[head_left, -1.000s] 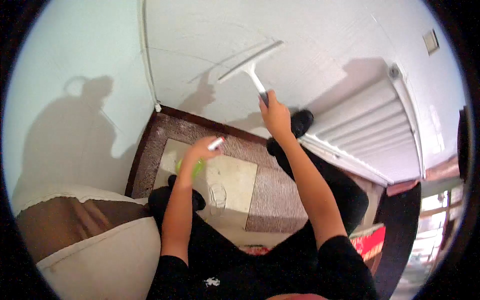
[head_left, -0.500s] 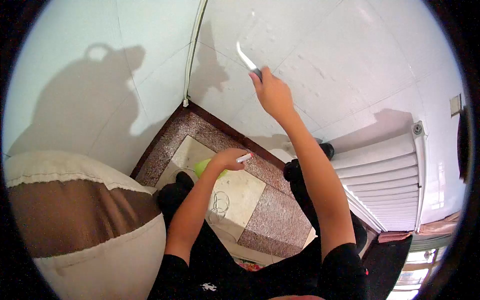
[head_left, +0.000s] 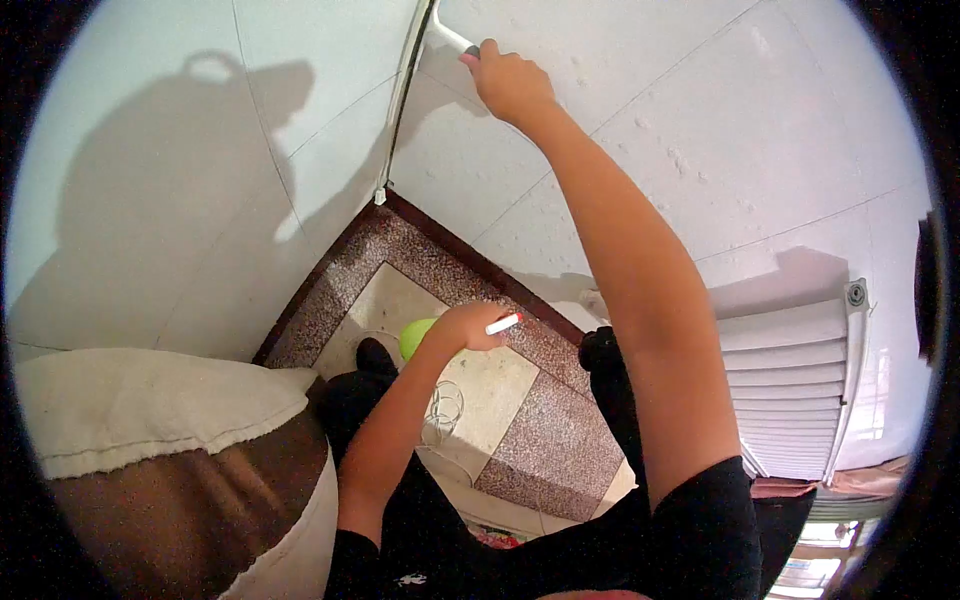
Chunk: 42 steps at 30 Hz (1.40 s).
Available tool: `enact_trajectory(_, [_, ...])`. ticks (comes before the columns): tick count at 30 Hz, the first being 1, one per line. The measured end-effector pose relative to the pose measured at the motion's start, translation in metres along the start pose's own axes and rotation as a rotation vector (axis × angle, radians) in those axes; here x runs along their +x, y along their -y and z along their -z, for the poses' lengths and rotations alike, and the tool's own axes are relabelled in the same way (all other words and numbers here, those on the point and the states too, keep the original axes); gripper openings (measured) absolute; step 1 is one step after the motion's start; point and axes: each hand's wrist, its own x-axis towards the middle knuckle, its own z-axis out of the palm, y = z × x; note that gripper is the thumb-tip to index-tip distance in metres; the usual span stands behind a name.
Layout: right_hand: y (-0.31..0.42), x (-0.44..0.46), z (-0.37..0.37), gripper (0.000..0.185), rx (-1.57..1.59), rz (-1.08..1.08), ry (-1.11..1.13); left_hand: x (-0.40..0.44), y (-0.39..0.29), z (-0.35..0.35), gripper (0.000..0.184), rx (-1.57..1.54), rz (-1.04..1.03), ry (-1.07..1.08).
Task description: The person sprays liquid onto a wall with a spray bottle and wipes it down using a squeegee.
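Observation:
My right hand (head_left: 513, 84) is raised against the wall (head_left: 640, 60) near the corner, closed around the dark handle of a tool with a curved white end (head_left: 452, 36). The tool's tip reaches the cable strip in the corner, close to the upper frame edge; I cannot tell whether it touches. Low over the floor, my left hand (head_left: 468, 328) is closed on a slim white marker-like stick with a red end (head_left: 503, 324). Partly hidden behind that hand is a lime-green round thing (head_left: 413, 337). Small raised spots dot the wall right of my right hand.
A white radiator (head_left: 785, 385) stands along the right wall. At left bulges a beige and brown padded seat (head_left: 170, 425). Loops of thin wire (head_left: 443, 415) lie on the tiled floor (head_left: 550, 435) between my legs. A cable strip (head_left: 405, 105) runs down the corner.
My right hand has moved up and left with the tool, toward the corner. My left hand has shifted slightly right, still gripping the white stick. The view has tilted a little.

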Motion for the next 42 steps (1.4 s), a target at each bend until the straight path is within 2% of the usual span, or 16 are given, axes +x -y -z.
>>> enact_trajectory(2, [-0.007,-0.003,0.007,0.043,-0.123,0.062,0.005,-0.003,0.001,0.005,0.033,-0.005,0.027,-0.01])
enact_trajectory(6, [-0.028,-0.027,0.02,0.043,-0.16,0.08,-0.003,-0.013,-0.005,0.014,0.03,0.004,0.035,-0.051])
enact_trajectory(15, [-0.079,-0.112,0.077,0.043,-0.187,-0.088,0.084,-0.019,-0.01,0.011,0.031,-0.013,0.005,0.034])
enact_trajectory(17, [-0.092,-0.137,0.096,0.044,-0.181,-0.196,0.176,-0.02,-0.004,0.005,0.034,-0.018,-0.01,-0.021])
enact_trajectory(25, [-0.156,-0.229,0.126,0.04,-0.27,-0.34,0.113,-0.023,-0.018,0.016,0.036,0.015,0.026,0.106])
enact_trajectory(30, [-0.182,-0.264,0.135,0.037,-0.242,-0.392,0.08,-0.021,-0.02,0.013,0.035,0.089,0.051,0.122])
enact_trajectory(32, [-0.189,-0.277,0.137,0.038,-0.288,-0.404,0.053,-0.022,-0.02,0.011,0.027,0.037,0.03,0.038])
enact_trajectory(35, [-0.199,-0.291,0.137,0.038,-0.279,-0.428,0.043,-0.02,-0.018,0.016,0.03,0.056,0.007,0.126])
enact_trajectory(42, [-0.214,-0.32,0.133,0.04,-0.239,-0.526,0.016,-0.019,-0.015,0.016,0.027,0.014,0.013,0.102])
